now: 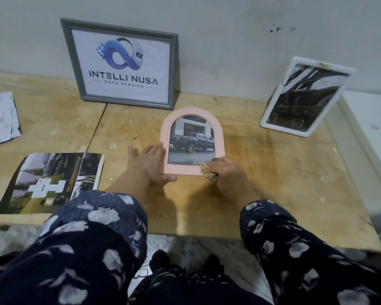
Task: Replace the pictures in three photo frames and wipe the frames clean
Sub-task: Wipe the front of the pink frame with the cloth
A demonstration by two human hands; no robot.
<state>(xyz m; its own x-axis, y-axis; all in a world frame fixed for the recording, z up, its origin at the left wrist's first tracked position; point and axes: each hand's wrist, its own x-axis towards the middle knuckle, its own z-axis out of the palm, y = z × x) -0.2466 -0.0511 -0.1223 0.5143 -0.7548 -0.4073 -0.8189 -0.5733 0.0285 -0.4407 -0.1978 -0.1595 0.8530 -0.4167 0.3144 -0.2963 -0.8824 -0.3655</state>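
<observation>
Head view: right hand (226, 172) mostly hides the cloth (207, 171).

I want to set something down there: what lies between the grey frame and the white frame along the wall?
In the head view, nothing: only bare wooden table between the grey frame and the white frame. The pink frame lies nearer.

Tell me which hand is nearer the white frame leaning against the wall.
Right. The right hand, gripping a cloth at the pink frame's lower right corner, is nearer the white frame; the left hand lies flat on the pink frame's left edge, farther away.
</observation>
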